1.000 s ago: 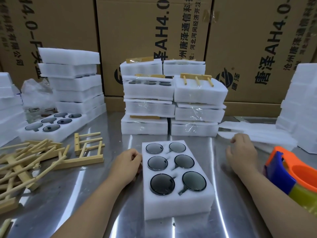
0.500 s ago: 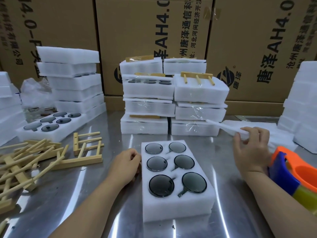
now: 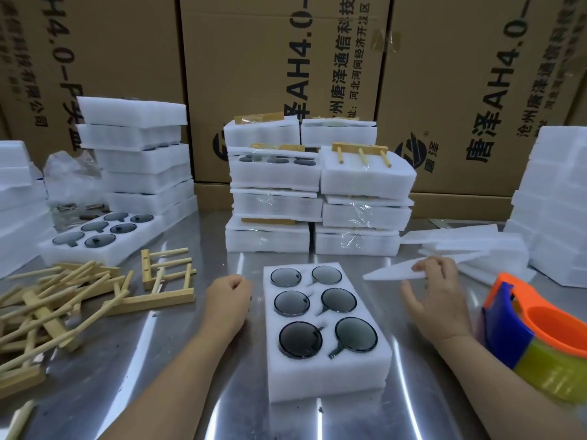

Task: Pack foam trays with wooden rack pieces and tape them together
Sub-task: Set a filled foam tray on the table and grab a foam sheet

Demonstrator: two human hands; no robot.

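Foam sheet (image 3: 390,273) is floppy, pinched at one end only by right hand (image 3: 435,300), left hand (image 3: 230,300) curled empty beside tray (image 3: 327,376): may sag, land skewed, leave lids (image 3: 300,339) uncovered.

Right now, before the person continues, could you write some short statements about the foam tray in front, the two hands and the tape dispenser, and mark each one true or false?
1. The white foam tray nearest the person holds six round dark glass lids. True.
2. The right hand grips the orange and blue tape dispenser. False: its fingers pinch a thin white foam sheet; the dispenser stands apart, to its right.
3. The loose pale wooden rack pieces lie in a pile to the left of that tray. True.
4. The left hand holds a wooden rack piece. False: its fingers are curled and hold nothing, beside the tray's left edge.
5. A wooden rack piece lies on the nearest tray. False: only the lids are in it.
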